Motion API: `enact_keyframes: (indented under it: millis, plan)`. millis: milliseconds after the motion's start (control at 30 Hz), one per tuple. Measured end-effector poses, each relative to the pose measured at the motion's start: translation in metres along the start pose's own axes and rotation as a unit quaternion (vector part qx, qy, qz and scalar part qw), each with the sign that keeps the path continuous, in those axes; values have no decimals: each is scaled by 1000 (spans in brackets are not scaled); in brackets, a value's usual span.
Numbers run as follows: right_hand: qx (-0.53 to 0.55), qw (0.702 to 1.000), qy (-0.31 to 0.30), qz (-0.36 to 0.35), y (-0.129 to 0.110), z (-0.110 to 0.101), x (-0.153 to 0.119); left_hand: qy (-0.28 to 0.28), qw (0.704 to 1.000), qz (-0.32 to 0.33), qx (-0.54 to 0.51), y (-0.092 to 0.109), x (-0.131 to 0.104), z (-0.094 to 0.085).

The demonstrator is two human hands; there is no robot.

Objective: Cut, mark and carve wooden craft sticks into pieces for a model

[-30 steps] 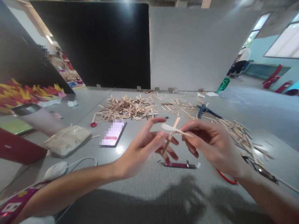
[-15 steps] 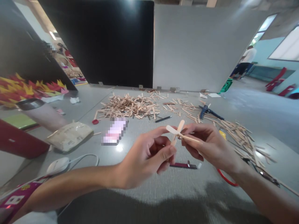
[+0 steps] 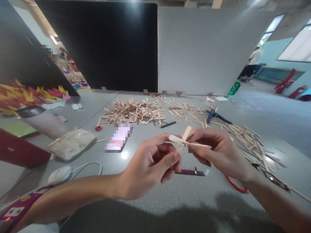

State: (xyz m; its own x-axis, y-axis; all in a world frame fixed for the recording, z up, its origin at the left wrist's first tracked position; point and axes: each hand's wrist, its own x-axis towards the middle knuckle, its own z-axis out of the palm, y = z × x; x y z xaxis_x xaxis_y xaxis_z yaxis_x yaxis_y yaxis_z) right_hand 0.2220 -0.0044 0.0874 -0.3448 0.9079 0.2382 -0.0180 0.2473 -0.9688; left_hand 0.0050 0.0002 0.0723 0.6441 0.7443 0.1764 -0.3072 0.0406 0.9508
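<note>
Above the grey table I hold two small wooden craft sticks between my hands, laid across each other in an X. My left hand [image 3: 153, 165] is closed, with its thumb and fingers pinching the lower end of the upright stick [image 3: 187, 133]. The fingers of my right hand [image 3: 216, 149] are closed around the right part of the crosswise stick [image 3: 177, 139], whose pale end sticks out to the left. Below the hands lies a dark red and black flat tool [image 3: 190, 172], partly hidden by my left hand.
A heap of craft sticks [image 3: 136, 111] lies at the back, and more loose sticks [image 3: 250, 137] lie right. Around them are blue-handled pliers [image 3: 213, 115], a black pen [image 3: 168, 124], a phone [image 3: 119, 137], a plastic packet [image 3: 72, 144], a tumbler [image 3: 42, 119] and a white mouse-shaped device [image 3: 59, 174].
The crosswise stick has turned slightly to lie flatter across the upright one. Both hands keep their hold, and the whole view has shifted a little.
</note>
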Motion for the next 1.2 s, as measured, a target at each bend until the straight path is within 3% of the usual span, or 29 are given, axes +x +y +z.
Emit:
enact_keyframes:
  millis: [333,500,767,900,1200]
  plan:
    - [8,999,11,-39,5,10,0,5,999,16,-43,-5,3,-2]
    - [-73,993,49,-76,3,15,-2,8,1000,18,-2,-3,2,-2]
    - [-66,996,22,-63,-1,20,-10,-13,997,26,64,-1,2,-1]
    - [-30,999,19,-31,-1,23,-11,2,997,35,72,-2,2,1]
    - [-64,996,7,-56,4,19,-9,-2,998,18,62,-1,3,-2]
